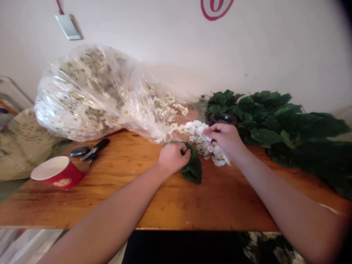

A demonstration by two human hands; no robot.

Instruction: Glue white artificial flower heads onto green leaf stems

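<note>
My left hand point(175, 157) is closed around a stem among green artificial leaves point(194, 169), just above the wooden table point(176, 205). The stem itself is mostly hidden by my fingers. With thumb and fingers pinched, my right hand point(224, 138) holds a spray of white artificial flowers point(196, 129), whose blossoms hang down on both sides of the fingers. The leaves and the flower spray meet between the two hands; whether they are joined cannot be seen. Behind the right hand stands a dark round container point(222, 118).
A large clear plastic bag point(82, 91) full of white flowers lies at the back left, its mouth toward the middle. Green leaf bunches point(275, 117) pile up at the right. A red paper cup point(62, 172) and keys with a black fob point(95, 149) lie at the left.
</note>
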